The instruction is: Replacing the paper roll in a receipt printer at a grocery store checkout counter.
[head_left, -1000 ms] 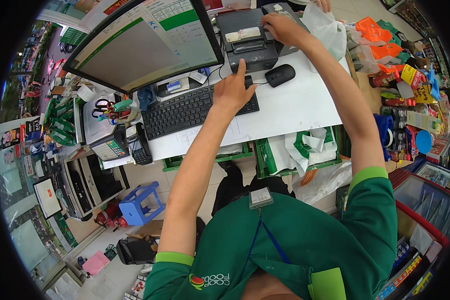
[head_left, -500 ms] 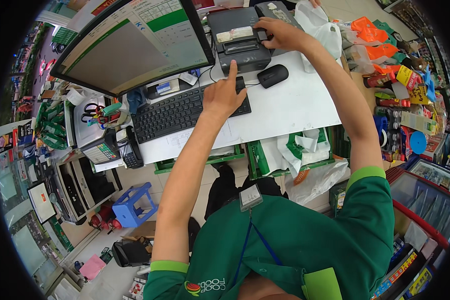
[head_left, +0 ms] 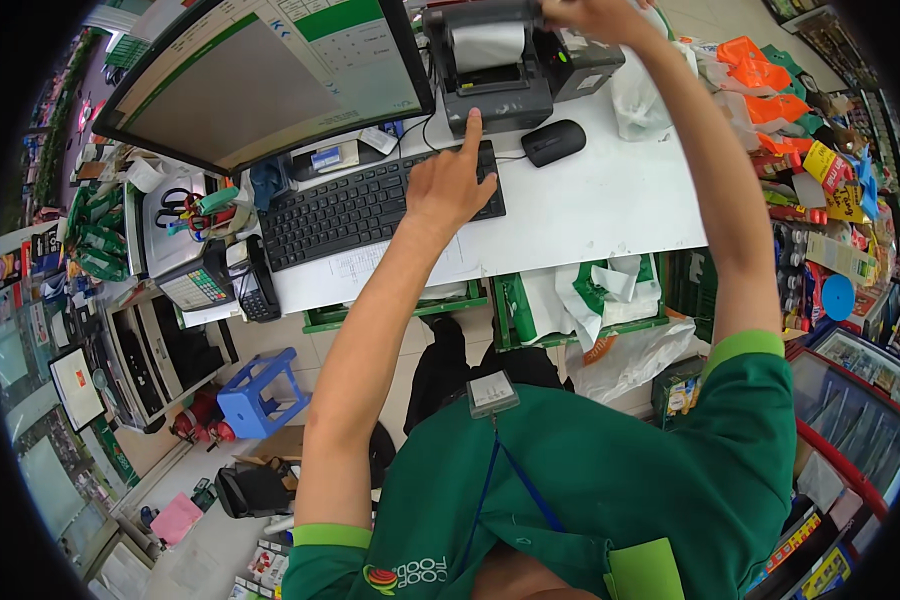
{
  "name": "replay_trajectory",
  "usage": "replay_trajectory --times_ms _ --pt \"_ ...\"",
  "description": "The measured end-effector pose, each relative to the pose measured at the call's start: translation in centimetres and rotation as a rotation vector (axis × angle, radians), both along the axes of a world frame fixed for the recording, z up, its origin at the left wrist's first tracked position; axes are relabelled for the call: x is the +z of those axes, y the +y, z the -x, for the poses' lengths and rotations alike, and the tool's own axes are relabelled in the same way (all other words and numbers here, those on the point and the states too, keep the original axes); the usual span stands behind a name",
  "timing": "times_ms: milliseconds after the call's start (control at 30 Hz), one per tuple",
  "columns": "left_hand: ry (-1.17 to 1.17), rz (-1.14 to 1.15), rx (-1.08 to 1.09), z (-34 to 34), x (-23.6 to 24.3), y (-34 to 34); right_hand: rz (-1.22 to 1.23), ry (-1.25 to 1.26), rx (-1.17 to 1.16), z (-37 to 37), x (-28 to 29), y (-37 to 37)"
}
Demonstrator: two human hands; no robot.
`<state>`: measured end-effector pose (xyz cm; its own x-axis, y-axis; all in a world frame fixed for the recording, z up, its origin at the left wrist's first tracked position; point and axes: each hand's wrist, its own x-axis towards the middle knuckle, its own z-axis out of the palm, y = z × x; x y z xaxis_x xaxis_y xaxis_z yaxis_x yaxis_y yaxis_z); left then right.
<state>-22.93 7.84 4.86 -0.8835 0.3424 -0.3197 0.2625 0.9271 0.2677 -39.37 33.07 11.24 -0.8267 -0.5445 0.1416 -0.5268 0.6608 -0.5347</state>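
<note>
My left hand point(head_left: 450, 185) reaches over the black keyboard point(head_left: 335, 215), index finger stretched onto the front of the black receipt printer point(head_left: 500, 100), thumb apart and other fingers bent, holding nothing. The printer's cover is raised, showing a white paper roll point(head_left: 485, 45). My right hand point(head_left: 585, 20) is at the top edge, its fingers closed at the raised cover, partly out of frame. A black device point(head_left: 585, 70) stands right of the printer. A black mouse point(head_left: 553, 142) lies below them on the white counter point(head_left: 590, 210).
A monitor point(head_left: 260, 90) fills the upper left, above card terminals point(head_left: 255, 285) and a pen holder point(head_left: 200, 215). Plastic bags point(head_left: 635, 110) and packed goods point(head_left: 830, 200) are at right. Below are green crates point(head_left: 580, 335) and a blue stool point(head_left: 260, 395). Another person's fingers show at the top edge point(head_left: 648, 5).
My right hand has moved up, and the printer's cover has lifted with it, uncovering the paper roll. My left index finger stays on the printer's front.
</note>
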Motion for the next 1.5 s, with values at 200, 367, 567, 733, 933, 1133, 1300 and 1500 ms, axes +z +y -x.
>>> replay_trajectory --times_ms 200,367,567,733,933,1133,1300,1500 --pt "-0.006 -0.059 0.033 0.9 0.6 0.2 0.296 -0.125 -0.197 0.2 0.2 -0.2" --pt "0.096 -0.739 0.451 4.1 1.3 2.6 0.664 -0.244 -0.344 -1.7 -2.2 -0.9" --pt "-0.007 -1.244 0.829 9.4 0.8 6.8 0.465 0.018 -0.137 -3.3 -3.1 -0.9" --pt "0.077 -1.295 0.737 9.2 0.0 5.7 0.272 0.373 -0.131 -1.8 -3.8 -1.0" --pt "0.252 -1.217 0.588 8.2 -1.2 5.0 0.204 0.445 -0.107 -3.0 -4.6 -0.8" --pt "0.149 -1.289 0.528 5.2 -1.0 5.2 0.193 0.437 -0.149 -2.7 -4.2 -1.3" --pt "0.475 -1.128 0.43 4.1 -0.9 5.3 0.184 0.525 -0.245 -2.8 -3.6 -1.5" --pt "0.437 -1.154 0.512 5.0 -0.6 4.7 0.216 0.128 -0.642 -3.8 -3.9 -3.0"
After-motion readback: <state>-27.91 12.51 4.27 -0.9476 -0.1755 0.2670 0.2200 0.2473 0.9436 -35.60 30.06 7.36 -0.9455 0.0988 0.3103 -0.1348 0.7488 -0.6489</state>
